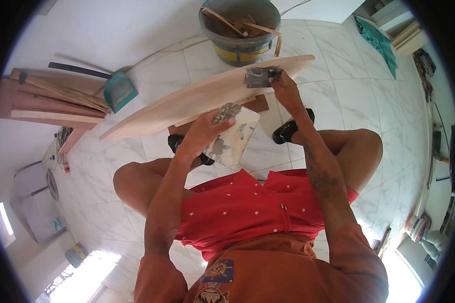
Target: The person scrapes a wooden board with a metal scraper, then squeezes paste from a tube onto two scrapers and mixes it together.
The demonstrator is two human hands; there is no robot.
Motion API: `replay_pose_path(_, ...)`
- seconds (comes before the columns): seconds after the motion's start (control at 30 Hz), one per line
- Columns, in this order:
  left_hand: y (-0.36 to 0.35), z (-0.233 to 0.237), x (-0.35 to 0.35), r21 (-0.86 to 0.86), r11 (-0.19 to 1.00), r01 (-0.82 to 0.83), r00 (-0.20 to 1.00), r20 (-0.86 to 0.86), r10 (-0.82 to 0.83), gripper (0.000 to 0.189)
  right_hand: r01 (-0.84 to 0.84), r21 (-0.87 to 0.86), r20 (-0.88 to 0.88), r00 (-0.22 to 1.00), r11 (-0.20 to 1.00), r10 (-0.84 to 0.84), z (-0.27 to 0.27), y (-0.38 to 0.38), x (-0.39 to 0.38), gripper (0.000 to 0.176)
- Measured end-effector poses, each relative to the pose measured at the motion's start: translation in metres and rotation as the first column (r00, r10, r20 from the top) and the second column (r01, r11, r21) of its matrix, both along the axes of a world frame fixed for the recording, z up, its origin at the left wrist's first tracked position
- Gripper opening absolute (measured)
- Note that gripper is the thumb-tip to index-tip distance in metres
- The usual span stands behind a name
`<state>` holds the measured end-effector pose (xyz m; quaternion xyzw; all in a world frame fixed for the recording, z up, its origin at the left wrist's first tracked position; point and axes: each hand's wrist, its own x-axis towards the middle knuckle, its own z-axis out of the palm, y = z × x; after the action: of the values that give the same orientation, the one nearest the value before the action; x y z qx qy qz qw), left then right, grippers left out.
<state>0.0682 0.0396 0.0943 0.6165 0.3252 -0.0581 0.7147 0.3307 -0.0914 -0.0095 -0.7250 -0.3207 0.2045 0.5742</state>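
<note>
My left hand [203, 134] grips a flat white slab [243, 132] smeared with grey paste, the thumb lying across its face. In my right hand [286, 92] is a broad putty knife [258, 78], its dark, smeared blade against the upper face of a long wooden board [174, 107] near the right part. This pale board slants across the floor in front of my feet and tapers at both ends. Under it lies a brown wooden block [260, 103], between my shoes.
Beyond the board stands a bucket [237, 48] holding wood scraps. A green dustpan [121, 92] and a stack of wooden planks [55, 103] are at the left. Green cloth [377, 44] lies on the tiled floor [349, 108] at the far right.
</note>
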Motion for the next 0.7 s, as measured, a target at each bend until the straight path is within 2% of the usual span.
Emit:
replay_pose_path(0.13,0.0,0.001,-0.003,0.006,1.0,-0.009,1.0,-0.006,0.009,0.044,-0.009,0.002,-0.021,1.0,1.0,0.009,0.013,-0.004,-0.006,0.029)
replay_pose_path(0.23,0.0,-0.003,-0.004,-0.014,0.999,-0.029,1.0,0.002,0.029,0.044,-0.014,0.011,-0.07,0.997,1.0,0.014,-0.005,0.002,-0.007,0.028)
replay_pose_path(0.33,-0.001,0.0,-0.004,-0.038,0.998,-0.045,0.999,0.002,0.045,0.042,-0.028,0.023,-0.018,0.999,0.999,0.029,-0.019,0.014,-0.012,0.026)
replay_pose_path(0.43,-0.001,0.004,-0.006,-0.03,0.998,-0.053,0.999,-0.016,0.052,0.042,-0.025,0.103,-0.078,0.996,0.994,0.033,-0.016,0.02,-0.025,0.023)
replay_pose_path(0.53,-0.002,0.006,-0.005,-0.02,0.999,-0.048,0.999,-0.009,0.048,0.041,-0.057,-0.023,-0.055,0.997,0.998,0.055,-0.012,0.023,-0.037,0.023)
replay_pose_path(0.7,-0.006,0.016,-0.002,-0.015,0.993,-0.114,0.993,-0.025,0.114,0.04,-0.164,-0.032,-0.172,0.973,0.986,0.156,0.019,0.017,-0.059,0.023)
